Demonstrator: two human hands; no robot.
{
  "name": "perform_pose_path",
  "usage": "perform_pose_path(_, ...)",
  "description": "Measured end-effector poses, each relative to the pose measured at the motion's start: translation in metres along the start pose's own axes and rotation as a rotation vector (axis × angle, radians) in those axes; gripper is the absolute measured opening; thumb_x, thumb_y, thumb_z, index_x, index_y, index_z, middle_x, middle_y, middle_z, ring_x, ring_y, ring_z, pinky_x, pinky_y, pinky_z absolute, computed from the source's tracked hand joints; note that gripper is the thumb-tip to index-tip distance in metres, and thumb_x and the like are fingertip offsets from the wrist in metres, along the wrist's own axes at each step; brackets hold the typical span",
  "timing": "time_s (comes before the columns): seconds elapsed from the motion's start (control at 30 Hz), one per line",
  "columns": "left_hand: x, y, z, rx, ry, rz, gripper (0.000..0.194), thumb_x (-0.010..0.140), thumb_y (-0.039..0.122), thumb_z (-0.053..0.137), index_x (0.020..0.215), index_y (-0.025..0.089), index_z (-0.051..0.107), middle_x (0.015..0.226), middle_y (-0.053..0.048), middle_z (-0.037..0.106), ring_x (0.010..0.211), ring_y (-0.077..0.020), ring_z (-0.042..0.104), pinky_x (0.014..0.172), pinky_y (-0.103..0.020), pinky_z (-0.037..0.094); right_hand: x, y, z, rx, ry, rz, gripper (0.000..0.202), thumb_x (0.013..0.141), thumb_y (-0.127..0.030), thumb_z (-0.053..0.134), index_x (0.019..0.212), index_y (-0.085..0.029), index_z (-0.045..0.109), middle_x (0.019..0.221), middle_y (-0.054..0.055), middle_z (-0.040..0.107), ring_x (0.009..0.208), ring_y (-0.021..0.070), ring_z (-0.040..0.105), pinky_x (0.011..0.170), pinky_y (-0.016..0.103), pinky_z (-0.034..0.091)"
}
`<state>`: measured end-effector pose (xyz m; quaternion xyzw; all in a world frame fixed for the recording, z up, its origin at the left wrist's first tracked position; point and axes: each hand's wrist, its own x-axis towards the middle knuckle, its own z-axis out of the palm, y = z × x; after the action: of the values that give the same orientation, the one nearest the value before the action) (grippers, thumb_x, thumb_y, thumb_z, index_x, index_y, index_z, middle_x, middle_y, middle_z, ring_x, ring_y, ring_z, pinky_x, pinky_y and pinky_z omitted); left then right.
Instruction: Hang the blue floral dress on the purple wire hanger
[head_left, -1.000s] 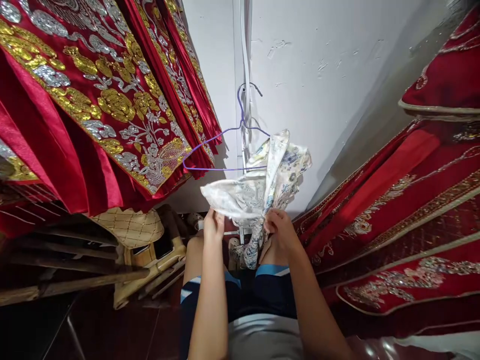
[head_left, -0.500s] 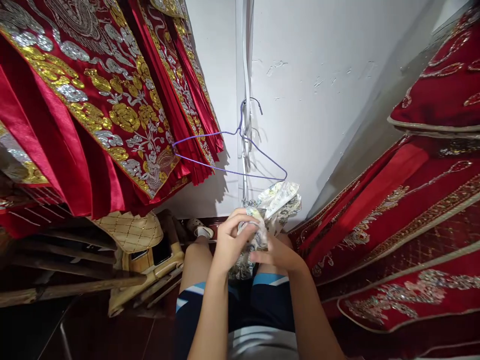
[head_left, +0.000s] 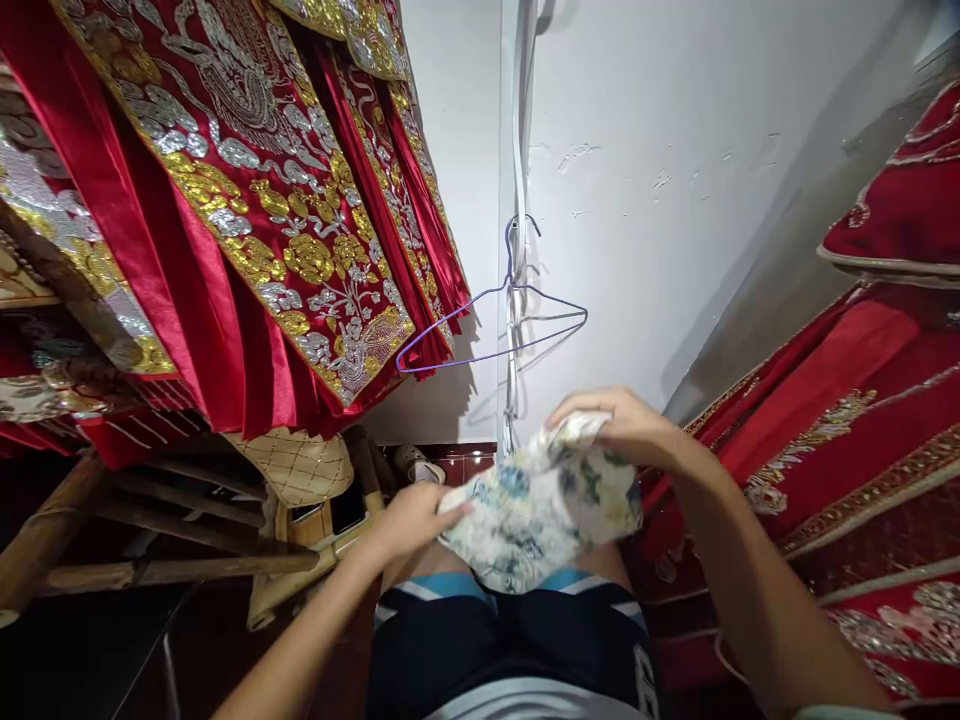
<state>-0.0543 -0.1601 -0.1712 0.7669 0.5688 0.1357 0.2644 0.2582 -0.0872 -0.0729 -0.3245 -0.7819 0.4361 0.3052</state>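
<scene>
A white cloth with a blue, green and yellow floral print (head_left: pixel 517 520) is spread between my hands above my lap, its outline slightly blurred. My left hand (head_left: pixel 420 515) is closed on the cloth's left edge, the thumb lying over it. At the upper right of the cloth, my right hand (head_left: pixel 619 425) grips it with bent fingers. Beyond the hands, a thin purple wire hanger (head_left: pixel 491 355) hangs from a white cord against the wall, with nothing on it.
Red garments with gold and silver embroidery (head_left: pixel 307 255) hang at the left. More red beaded garments (head_left: pixel 840 440) hang at the right. A bamboo chair (head_left: pixel 187 573) stands at the lower left. A light shoe (head_left: pixel 420 465) is on the floor near the wall.
My hands have moved apart, the right one up and rightward, and the bunched cloth is now spread between them. The hanger has turned, and the view has shifted.
</scene>
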Motion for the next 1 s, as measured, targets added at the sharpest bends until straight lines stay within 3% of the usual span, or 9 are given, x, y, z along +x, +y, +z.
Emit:
perform_pose_path(0.1, -0.004, -0.014, -0.045, 0.262, 0.134, -0.066, 0.017, 0.092, 0.030, 0.046, 0.087, 0.021, 0.060, 0.086, -0.009, 0.071, 0.081, -0.0276, 0.066, 0.070, -0.032, 0.043, 0.043, 0.026, -0.013, -0.012, 0.350, -0.068, 0.054, 0.069, -0.015, 0.068, 0.123, -0.020, 0.068, 0.084, 0.004, 0.071, 0.073, 0.0207, 0.064, 0.063, 0.030, 0.049)
perform_pose_path(0.13, -0.004, -0.016, -0.058, 0.333, 0.185, -0.081, 0.015, 0.091, 0.025, 0.043, 0.091, 0.021, 0.057, 0.090, -0.010, 0.071, 0.083, -0.0283, 0.066, 0.071, -0.032, 0.042, 0.061, 0.038, -0.013, -0.023, 0.442, -0.080, 0.057, 0.068, -0.015, 0.067, 0.125, -0.019, 0.066, 0.085, 0.003, 0.071, 0.073, 0.0195, 0.062, 0.064, 0.029, 0.049)
perform_pose_path(0.23, 0.000, -0.011, -0.086, 0.443, 0.301, -0.138, 0.014, 0.090, 0.020, 0.038, 0.100, 0.021, 0.049, 0.093, -0.012, 0.068, 0.084, -0.0298, 0.066, 0.069, -0.033, 0.041, 0.108, 0.072, -0.010, 0.000, 0.555, -0.064, 0.042, 0.073, -0.023, 0.062, 0.115, -0.017, 0.066, 0.086, 0.002, 0.069, 0.074, 0.0173, 0.059, 0.070, 0.030, 0.048)
perform_pose_path(0.33, 0.006, -0.005, -0.099, 0.357, 0.352, -0.067, 0.015, 0.091, 0.022, 0.038, 0.105, 0.022, 0.043, 0.091, -0.008, 0.066, 0.080, -0.0265, 0.065, 0.070, -0.033, 0.043, 0.129, 0.092, -0.010, -0.021, 0.557, -0.064, 0.020, 0.075, -0.026, 0.056, 0.087, -0.016, 0.068, 0.077, 0.001, 0.066, 0.072, 0.0166, 0.057, 0.072, 0.029, 0.045)
perform_pose_path(0.43, 0.012, -0.004, -0.105, 0.287, 0.303, 0.036, 0.013, 0.094, 0.028, 0.033, 0.092, 0.023, 0.044, 0.079, -0.003, 0.062, 0.072, -0.0229, 0.062, 0.070, -0.031, 0.044, 0.115, 0.096, -0.021, -0.062, 0.548, -0.052, 0.015, 0.072, -0.027, 0.056, 0.067, -0.016, 0.064, 0.066, 0.001, 0.061, 0.067, 0.0161, 0.053, 0.067, 0.029, 0.040)
perform_pose_path(0.53, 0.018, -0.003, -0.110, 0.424, 0.291, -0.015, 0.020, 0.091, 0.024, 0.035, 0.082, 0.022, 0.051, 0.082, -0.008, 0.065, 0.081, -0.0260, 0.064, 0.071, -0.032, 0.046, 0.085, 0.087, -0.032, -0.106, 0.502, -0.065, 0.017, 0.070, -0.028, 0.060, 0.056, -0.018, 0.056, 0.057, -0.002, 0.052, 0.060, 0.0137, 0.046, 0.058, 0.027, 0.034)
perform_pose_path(0.67, 0.029, 0.005, -0.117, 0.506, 0.389, -0.130, 0.033, 0.080, 0.013, 0.044, 0.100, 0.022, 0.069, 0.107, -0.013, 0.073, 0.103, -0.0323, 0.067, 0.075, -0.034, 0.050, 0.049, 0.062, -0.036, -0.159, 0.476, -0.096, 0.022, 0.071, -0.027, 0.059, 0.053, -0.019, 0.051, 0.051, -0.004, 0.046, 0.053, 0.0114, 0.040, 0.051, 0.026, 0.027)
perform_pose_path(0.77, 0.036, 0.016, -0.119, 0.349, 0.516, -0.066, 0.045, 0.080, 0.011, 0.044, 0.114, 0.023, 0.071, 0.113, -0.011, 0.075, 0.103, -0.0318, 0.070, 0.085, -0.037, 0.052, 0.031, 0.045, -0.033, -0.182, 0.499, -0.077, 0.020, 0.070, -0.028, 0.064, 0.055, -0.017, 0.057, 0.054, -0.002, 0.052, 0.054, 0.0123, 0.044, 0.051, 0.025, 0.029)
perform_pose_path(1.0, 0.063, 0.052, -0.116, -0.152, 0.666, 0.250, 0.027, 0.089, 0.017, 0.042, 0.091, 0.020, 0.068, 0.117, -0.011, 0.074, 0.128, -0.0287, 0.059, 0.105, -0.042, 0.045, 0.027, 0.029, -0.009, 0.019, 0.466, -0.085, 0.013, 0.068, -0.027, 0.065, 0.061, -0.017, 0.062, 0.060, 0.001, 0.058, 0.057, 0.0143, 0.049, 0.052, 0.025, 0.035)
